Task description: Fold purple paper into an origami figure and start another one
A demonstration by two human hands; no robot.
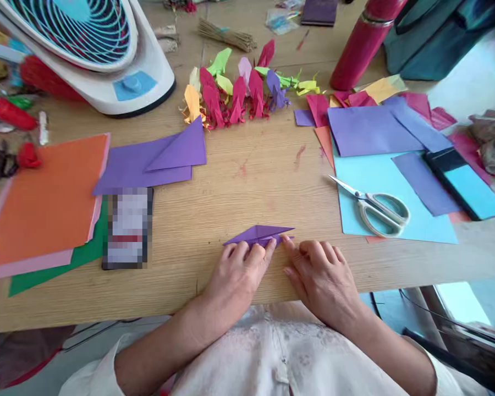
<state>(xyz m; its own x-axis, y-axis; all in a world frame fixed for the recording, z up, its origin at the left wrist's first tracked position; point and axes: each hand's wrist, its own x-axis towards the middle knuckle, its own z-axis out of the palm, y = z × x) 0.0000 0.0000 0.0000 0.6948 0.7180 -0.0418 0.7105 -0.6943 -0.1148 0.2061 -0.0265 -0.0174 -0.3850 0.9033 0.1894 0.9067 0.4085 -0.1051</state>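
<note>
A small piece of folded purple paper (258,231) lies on the table close to my body, long and pointed at both ends. My left hand (239,269) rests over its near edge, fingers bent and pressing it down, the index finger along the fold. Part of the paper is hidden under those fingers. My right hand (324,275) is beside it on the right. Its index finger reaches the paper's right tip, the thumb is apart, and the other fingers are curled.
Scissors (381,212) lie on light blue paper (363,176) at right, near a phone (474,187). Orange sheets (49,198) and another phone (127,228) are at left. A fan (140,60), several folded paper figures (239,99) and a red bottle (361,49) stand farther back.
</note>
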